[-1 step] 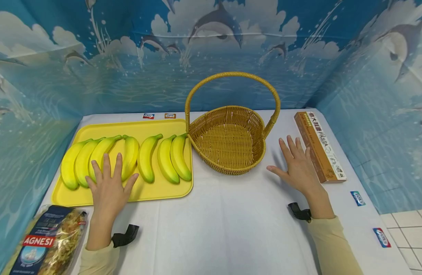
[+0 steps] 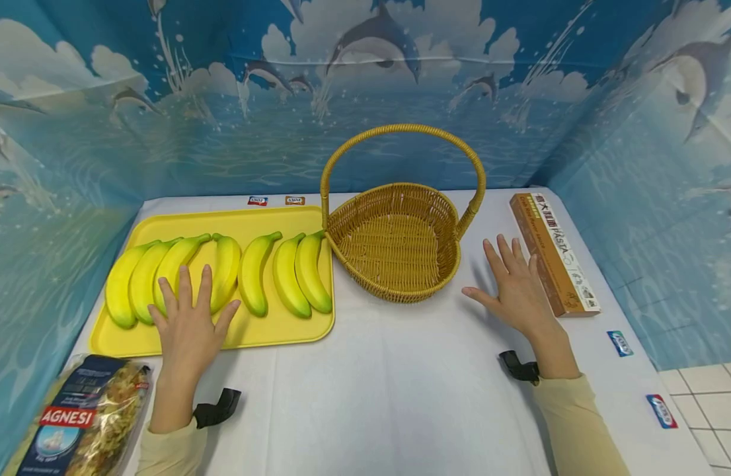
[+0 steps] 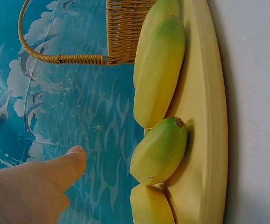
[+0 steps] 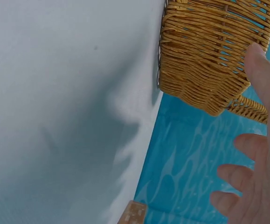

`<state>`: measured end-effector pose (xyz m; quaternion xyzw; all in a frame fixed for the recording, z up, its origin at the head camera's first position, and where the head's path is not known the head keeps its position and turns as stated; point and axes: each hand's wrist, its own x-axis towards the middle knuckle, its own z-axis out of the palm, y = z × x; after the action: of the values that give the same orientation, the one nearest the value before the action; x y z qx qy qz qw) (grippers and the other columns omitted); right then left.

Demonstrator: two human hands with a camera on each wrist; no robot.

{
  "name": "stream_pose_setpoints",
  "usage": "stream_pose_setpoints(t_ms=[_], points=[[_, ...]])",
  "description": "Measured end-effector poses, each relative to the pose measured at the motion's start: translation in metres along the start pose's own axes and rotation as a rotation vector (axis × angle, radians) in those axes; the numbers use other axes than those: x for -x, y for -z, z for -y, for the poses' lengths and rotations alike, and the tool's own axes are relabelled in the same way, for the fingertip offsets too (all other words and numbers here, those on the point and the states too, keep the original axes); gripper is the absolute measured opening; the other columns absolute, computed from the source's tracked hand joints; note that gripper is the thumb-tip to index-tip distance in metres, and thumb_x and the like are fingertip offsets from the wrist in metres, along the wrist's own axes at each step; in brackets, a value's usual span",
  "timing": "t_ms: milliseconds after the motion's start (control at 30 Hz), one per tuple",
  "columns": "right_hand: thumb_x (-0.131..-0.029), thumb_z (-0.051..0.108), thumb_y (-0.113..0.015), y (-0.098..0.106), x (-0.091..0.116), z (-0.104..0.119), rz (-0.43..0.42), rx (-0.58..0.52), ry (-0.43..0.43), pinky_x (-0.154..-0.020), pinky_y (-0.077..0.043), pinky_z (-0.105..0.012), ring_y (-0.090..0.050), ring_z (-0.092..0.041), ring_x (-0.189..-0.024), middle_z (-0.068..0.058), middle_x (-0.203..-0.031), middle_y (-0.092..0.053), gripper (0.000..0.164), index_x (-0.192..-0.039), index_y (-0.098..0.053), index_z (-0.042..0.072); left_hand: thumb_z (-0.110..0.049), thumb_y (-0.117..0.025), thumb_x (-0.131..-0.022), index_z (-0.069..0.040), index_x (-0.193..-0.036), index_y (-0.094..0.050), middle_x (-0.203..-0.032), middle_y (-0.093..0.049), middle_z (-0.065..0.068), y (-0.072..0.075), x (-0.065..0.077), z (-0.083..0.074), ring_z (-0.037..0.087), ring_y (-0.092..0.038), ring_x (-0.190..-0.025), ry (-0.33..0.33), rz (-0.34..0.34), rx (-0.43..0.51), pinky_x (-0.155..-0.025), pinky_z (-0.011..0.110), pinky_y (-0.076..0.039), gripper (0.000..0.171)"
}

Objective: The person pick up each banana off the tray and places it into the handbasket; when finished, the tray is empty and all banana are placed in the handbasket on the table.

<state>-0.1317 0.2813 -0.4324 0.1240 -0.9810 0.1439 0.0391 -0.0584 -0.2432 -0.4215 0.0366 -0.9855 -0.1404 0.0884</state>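
Note:
Several yellow bananas (image 2: pixel 254 274) with greenish ends lie in a row on a yellow tray (image 2: pixel 234 345). Over the tray's front left part my left hand (image 2: pixel 190 330) hovers, fingers spread, holding nothing. The left wrist view shows its thumb (image 3: pixel 62 168) apart from the nearest banana (image 3: pixel 160 151). An arched-handled wicker basket (image 2: pixel 395 251) stands right of the tray with nothing inside. My right hand (image 2: pixel 517 294) is spread between the basket and a brown and white pasta box (image 2: pixel 554 254), above the white table. Its thumb (image 4: pixel 263 74) overlaps the basket (image 4: pixel 204 56) in the right wrist view.
A clear bag of pasta (image 2: pixel 82 416) with a dark blue label lies at the front left. Small wrapped packets (image 2: pixel 620 344) dot the right side and back edge of the white table (image 2: pixel 365 396). A dolphin-print curtain (image 2: pixel 234 132) encloses the back and sides.

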Motion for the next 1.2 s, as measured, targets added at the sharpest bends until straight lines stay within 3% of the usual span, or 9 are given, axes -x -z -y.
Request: stream_pose_setpoints(t_ms=[400, 567, 700, 833, 1000, 1100, 1200], points=[[-0.089, 0.057, -0.061, 0.003, -0.001, -0.002, -0.029, -0.033, 0.003, -0.114, -0.002, -0.069, -0.001, -0.043, -0.150, -0.023, -0.162, -0.013, 0.095, -0.157, -0.016, 0.009, -0.050, -0.050, -0.097, -0.017, -0.158, -0.015, -0.161, -0.007, 0.028, -0.004, 0.003, 0.002, 0.057, 0.003, -0.144, 0.003, 0.002, 0.012, -0.100, 0.083, -0.006, 0.078], [-0.094, 0.046, -0.060, 0.006, -0.011, 0.000, -0.110, -0.210, -0.025, -0.116, -0.012, -0.063, -0.011, -0.039, -0.150, -0.019, -0.162, -0.019, 0.085, -0.158, -0.017, 0.012, -0.051, -0.051, -0.097, -0.017, -0.159, -0.015, -0.161, -0.007, 0.028, -0.005, 0.002, 0.001, 0.056, 0.004, -0.145, 0.003, -0.020, 0.038, -0.102, 0.082, -0.007, 0.078], [-0.095, 0.035, -0.064, 0.003, -0.026, 0.004, -0.252, -0.367, -0.021, -0.113, -0.027, -0.060, -0.030, -0.040, -0.144, -0.018, -0.157, -0.033, 0.075, -0.156, -0.027, 0.013, -0.048, -0.053, -0.097, -0.016, -0.158, -0.016, -0.161, -0.006, 0.027, -0.004, 0.000, 0.001, 0.054, 0.005, -0.145, -0.002, -0.045, 0.079, -0.104, 0.080, -0.009, 0.078], [-0.093, 0.025, -0.067, -0.005, -0.050, 0.019, -0.351, -0.511, -0.007, -0.111, -0.037, -0.046, -0.043, -0.033, -0.139, -0.015, -0.150, -0.045, 0.066, -0.152, -0.037, 0.013, -0.042, -0.057, -0.096, -0.014, -0.158, -0.019, -0.161, -0.009, 0.028, 0.002, 0.001, 0.007, 0.055, -0.002, -0.145, 0.012, -0.086, 0.105, -0.105, 0.077, -0.012, 0.078], [-0.092, 0.019, -0.067, -0.010, -0.068, 0.029, -0.404, -0.618, -0.082, -0.105, -0.044, -0.031, -0.054, -0.030, -0.129, -0.014, -0.139, -0.057, 0.055, -0.144, -0.049, 0.011, -0.036, -0.059, -0.097, -0.011, -0.156, -0.023, -0.160, -0.014, 0.027, 0.011, -0.010, 0.009, 0.054, -0.009, -0.145, 0.001, -0.116, 0.185, -0.109, 0.073, -0.015, 0.074], [-0.093, 0.017, -0.066, -0.012, -0.072, 0.033, -0.401, -0.624, -0.131, -0.100, -0.049, -0.030, -0.060, -0.025, -0.122, -0.015, -0.132, -0.062, 0.047, -0.138, -0.056, 0.009, -0.032, -0.058, -0.097, -0.008, -0.155, -0.026, -0.159, -0.019, 0.026, 0.022, -0.015, 0.017, 0.051, -0.015, -0.145, 0.042, -0.161, 0.282, -0.111, 0.070, -0.016, 0.070], [-0.093, 0.017, -0.066, -0.015, -0.077, 0.037, -0.382, -0.623, -0.148, -0.095, -0.051, -0.024, -0.063, -0.011, -0.114, -0.015, -0.129, -0.065, 0.042, -0.134, -0.060, 0.007, -0.028, -0.057, -0.098, -0.008, -0.154, -0.030, -0.158, -0.026, 0.023, 0.039, -0.019, 0.032, 0.045, -0.021, -0.146, 0.162, -0.259, 0.391, -0.115, 0.065, -0.015, 0.065]])
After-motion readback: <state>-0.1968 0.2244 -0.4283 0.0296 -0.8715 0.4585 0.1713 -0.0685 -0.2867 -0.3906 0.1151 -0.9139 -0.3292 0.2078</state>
